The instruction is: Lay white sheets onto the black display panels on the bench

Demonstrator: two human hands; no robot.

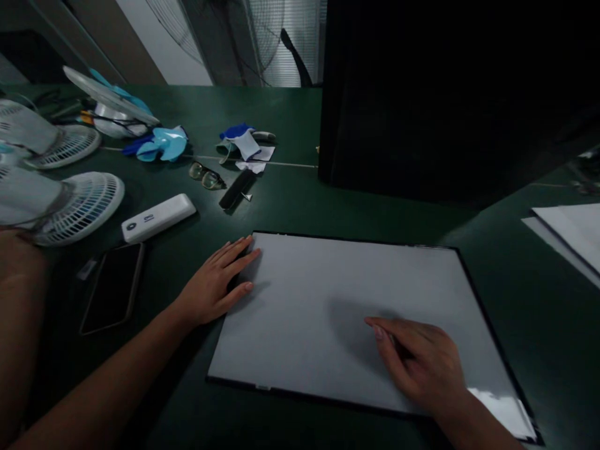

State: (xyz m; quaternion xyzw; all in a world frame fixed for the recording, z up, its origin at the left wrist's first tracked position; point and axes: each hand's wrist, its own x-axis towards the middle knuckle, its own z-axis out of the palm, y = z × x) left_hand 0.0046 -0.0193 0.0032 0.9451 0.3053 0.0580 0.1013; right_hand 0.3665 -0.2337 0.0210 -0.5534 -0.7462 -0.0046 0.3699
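Observation:
A large flat white panel with a thin black border lies on the dark green table in front of me. My left hand rests flat at the panel's left edge, fingers stretched out and touching its upper left corner. My right hand lies on the panel's lower right part, fingers loosely curled and pointing left, with fingertips on the white surface. Neither hand holds anything I can see.
Left of the panel lie a black phone, a white power bank, glasses, a black bar-shaped tool, blue fan blades and white fan grilles. A big black box stands behind. More white panels lie at right.

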